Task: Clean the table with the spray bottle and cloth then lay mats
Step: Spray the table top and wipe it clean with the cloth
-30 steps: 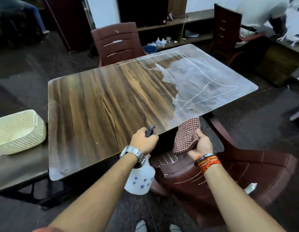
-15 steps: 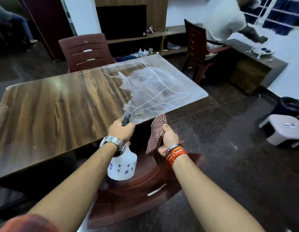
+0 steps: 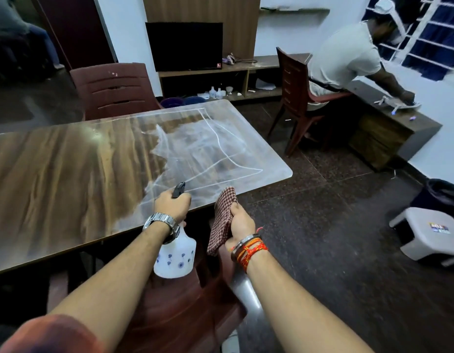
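The left hand (image 3: pixel 173 203) is wrapped around the neck of a white spray bottle (image 3: pixel 175 256), fingers closed on its dark trigger head, whose nozzle (image 3: pixel 178 189) points out over the near edge of the worktop (image 3: pixel 55 174). The bottle's body, printed with small blue flowers, hangs below the hand, in front of the worktop's edge and above a reddish-brown chair (image 3: pixel 180 309). A metal watch (image 3: pixel 161 224) sits on that wrist.

The right hand (image 3: pixel 240 220) is closed around a red-and-white checked cloth (image 3: pixel 222 220), gripping it bunched so that it stands up above the fingers and hangs down below them. The cloth is just off the worktop's near edge, beside the bottle but apart from it. Orange threads and a metal bangle (image 3: pixel 248 247) circle the right wrist.

The worktop is a long wood-grain surface; its right end is covered by a cloudy, whitish film with thin white streaks (image 3: pixel 208 151), while the left part shows bare brown grain. A second chair (image 3: pixel 113 90) stands at the far side. Beyond, another person (image 3: pixel 345 57) sits at a desk (image 3: pixel 388 123), and a white stool (image 3: pixel 429 235) stands on the dark floor at right.
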Demonstrator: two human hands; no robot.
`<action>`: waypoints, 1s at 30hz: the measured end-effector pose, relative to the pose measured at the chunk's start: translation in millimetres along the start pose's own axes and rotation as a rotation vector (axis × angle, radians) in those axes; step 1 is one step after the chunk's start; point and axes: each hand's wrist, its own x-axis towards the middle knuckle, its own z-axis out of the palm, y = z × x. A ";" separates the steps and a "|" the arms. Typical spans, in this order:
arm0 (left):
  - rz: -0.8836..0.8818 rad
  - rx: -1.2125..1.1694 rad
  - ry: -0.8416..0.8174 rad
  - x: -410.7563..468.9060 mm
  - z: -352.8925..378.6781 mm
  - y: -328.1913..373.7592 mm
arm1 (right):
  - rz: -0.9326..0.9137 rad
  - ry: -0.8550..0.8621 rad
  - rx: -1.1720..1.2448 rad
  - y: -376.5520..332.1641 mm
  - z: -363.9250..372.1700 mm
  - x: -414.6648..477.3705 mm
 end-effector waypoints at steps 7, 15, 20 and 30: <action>-0.131 0.046 0.099 38.6 46.5 20.5 | 0.086 -0.061 -0.111 -28.8 -0.4 70.7; -0.232 -0.024 0.168 52.5 82.9 41.0 | 0.195 -0.213 -0.201 -66.6 -3.1 134.3; -0.290 -0.078 0.358 50.0 101.9 63.5 | 0.223 -0.358 -0.392 -99.6 -8.0 173.5; -0.478 -0.171 0.553 41.9 122.3 68.3 | -0.621 -0.901 -1.132 -97.9 -2.2 231.2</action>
